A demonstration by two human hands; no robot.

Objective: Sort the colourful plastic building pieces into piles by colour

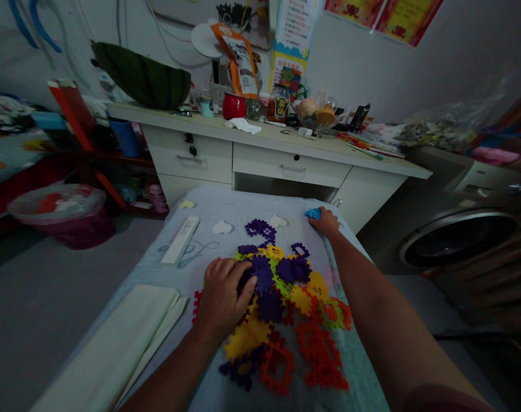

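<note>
A heap of toothed plastic building pieces, with purple (263,276), yellow (247,335), red (322,349) and lime green ones, lies on the cloth-covered table (209,389). My left hand (223,292) rests at the heap's left side, thumb and fingers apart, its fingertips touching purple pieces. Stretched out to the table's far right, my right hand (327,221) has its fingers closed on a blue building piece (313,213). A few purple pieces (260,229) lie beyond the heap. What is under my left palm is hidden.
On the left of the table are a long white box (181,240) and a folded pale cloth (110,343). A white desk (191,154) bearing a watermelon piece (144,77) and jars stands behind. A washing machine (453,212) is at right, a lined bin (67,223) at left.
</note>
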